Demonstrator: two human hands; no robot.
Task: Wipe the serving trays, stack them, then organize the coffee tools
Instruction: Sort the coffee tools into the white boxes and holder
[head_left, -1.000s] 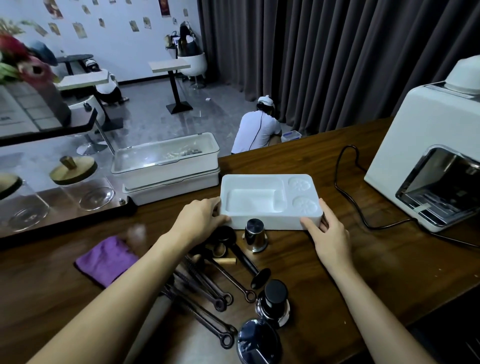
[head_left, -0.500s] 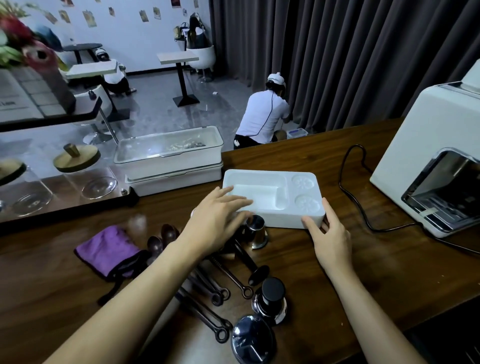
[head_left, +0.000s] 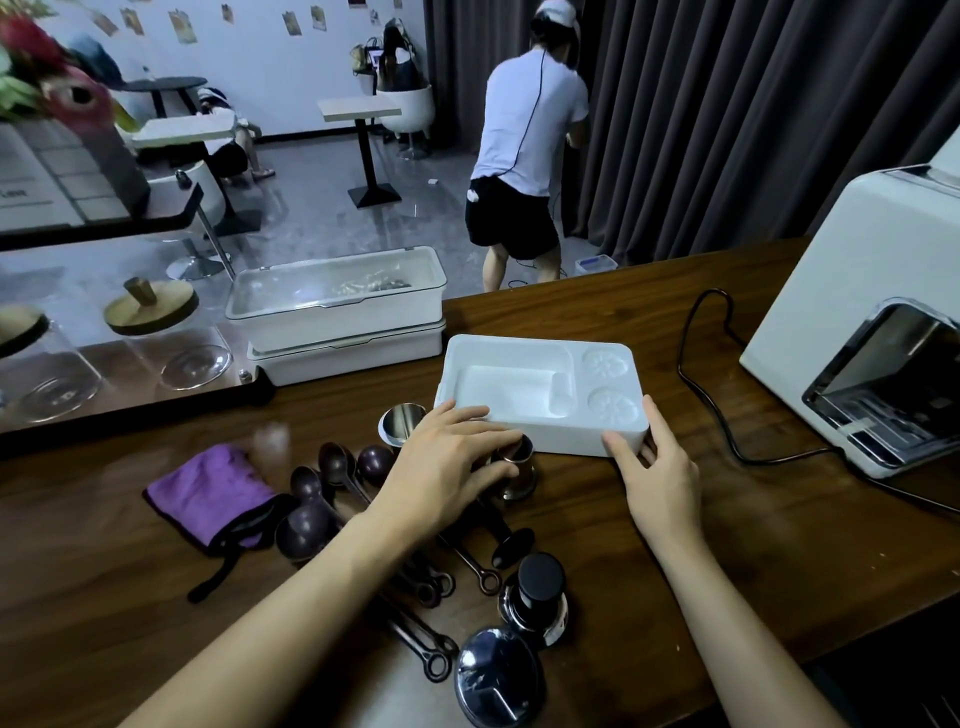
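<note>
A white moulded tray (head_left: 524, 387) with one large and two round recesses lies on the wooden counter. My right hand (head_left: 657, 465) rests against its near right corner, fingers straight. My left hand (head_left: 449, 465) hovers palm down over a small steel cup (head_left: 519, 467), fingers spread and touching its rim. A second steel cup (head_left: 397, 423) stands to the left. Dark measuring spoons (head_left: 332, 470) lie fanned out below, with a black-topped tamper (head_left: 535, 597) and a shiny round lid (head_left: 496, 678) near the front edge. A purple cloth (head_left: 210, 493) lies at the left.
Two stacked white lidded boxes (head_left: 337, 322) stand behind the tools. A white coffee machine (head_left: 872, 332) with a black cable (head_left: 711, 384) fills the right. Glass jars with wooden lids (head_left: 166, 338) sit at the left. A person stands beyond the counter.
My left hand has left the tray's near left corner and moved down over the steel cup. The right hand stays at the tray's corner. The person behind has stood up.
</note>
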